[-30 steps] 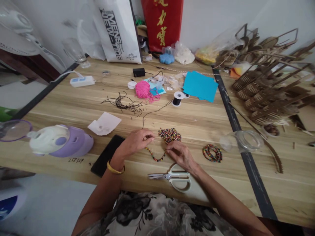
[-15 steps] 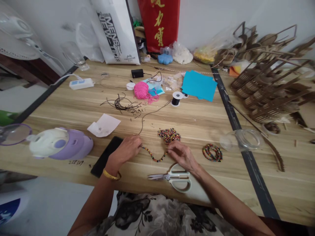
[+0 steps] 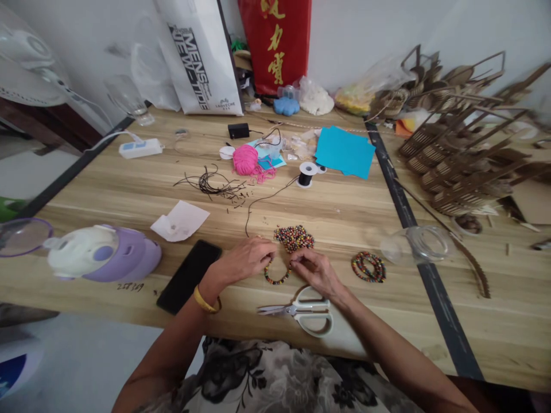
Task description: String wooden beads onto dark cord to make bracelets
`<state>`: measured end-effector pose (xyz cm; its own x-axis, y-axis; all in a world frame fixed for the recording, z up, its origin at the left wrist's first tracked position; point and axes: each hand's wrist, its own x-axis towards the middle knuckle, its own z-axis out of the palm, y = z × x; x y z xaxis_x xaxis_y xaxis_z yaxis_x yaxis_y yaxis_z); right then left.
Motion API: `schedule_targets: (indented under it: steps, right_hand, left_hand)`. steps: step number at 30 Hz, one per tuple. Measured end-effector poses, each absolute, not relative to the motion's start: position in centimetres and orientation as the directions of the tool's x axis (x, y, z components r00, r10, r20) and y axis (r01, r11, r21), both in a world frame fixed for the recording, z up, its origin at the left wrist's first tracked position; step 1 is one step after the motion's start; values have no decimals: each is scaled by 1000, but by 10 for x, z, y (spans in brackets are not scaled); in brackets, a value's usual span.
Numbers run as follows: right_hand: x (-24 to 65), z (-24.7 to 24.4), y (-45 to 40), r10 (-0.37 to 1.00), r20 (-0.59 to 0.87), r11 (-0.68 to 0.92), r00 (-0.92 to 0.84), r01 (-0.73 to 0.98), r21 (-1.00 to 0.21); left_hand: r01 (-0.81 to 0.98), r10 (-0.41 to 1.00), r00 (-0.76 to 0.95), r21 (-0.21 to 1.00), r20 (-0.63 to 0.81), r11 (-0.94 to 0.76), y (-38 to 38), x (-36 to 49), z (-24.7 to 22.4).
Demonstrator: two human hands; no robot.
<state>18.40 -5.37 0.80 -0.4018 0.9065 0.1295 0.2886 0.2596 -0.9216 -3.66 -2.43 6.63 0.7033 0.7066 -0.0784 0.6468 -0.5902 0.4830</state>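
A short string of multicoloured beads [image 3: 278, 281] hangs in a U between my two hands, just above the wooden table. My left hand [image 3: 249, 257] pinches one end of it, and my right hand [image 3: 314, 268] pinches the other. Right behind my fingertips lies a pile of loose beads [image 3: 295, 237]. Black cord [image 3: 267, 198] runs from a white spool [image 3: 307, 174] toward my left hand. Scissors with pale handles [image 3: 301, 311] rest in front of my right hand. A finished-looking coil of strung beads [image 3: 368, 267] lies to the right.
Left of my arm are a black phone [image 3: 189, 276], a white paper [image 3: 181, 221] and a purple-and-white bottle [image 3: 105, 252]. Farther back sit cut black cords [image 3: 210, 183], pink yarn [image 3: 246, 159] and blue sheets [image 3: 345, 152]. Woven baskets [image 3: 456, 155] crowd the right side.
My left hand has moved right, toward my right hand, so the bead string bends into a tighter U. My right hand stays nearly in place, and the view has shifted slightly.
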Motion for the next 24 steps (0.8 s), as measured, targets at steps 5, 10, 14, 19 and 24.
schedule_targets:
  steps: [5, 10, 14, 19, 24]
  right_hand:
    - [180, 3, -51, 917, 88, 189, -389, 231, -955]
    - [175, -8, -47, 938, 8, 20, -346, 32, -999]
    - [173, -10, -43, 937, -28, -47, -348, -46, -998]
    - [174, -11, -41, 939, -29, -28, -343, 6, -1000]
    - [175, -8, -42, 940, 18, 80, -342, 167, -983]
  left_hand:
    - [509, 623, 782, 560, 15, -654, -16, -22, 58]
    - [467, 625, 777, 601, 72, -649, -8, -15, 43]
    - [463, 622, 780, 604, 70, -649, -7, -14, 35]
    - [495, 644, 764, 599, 46, -630, -10, -14, 36]
    - [530, 653, 757, 570, 15, -627, -17, -13, 40]
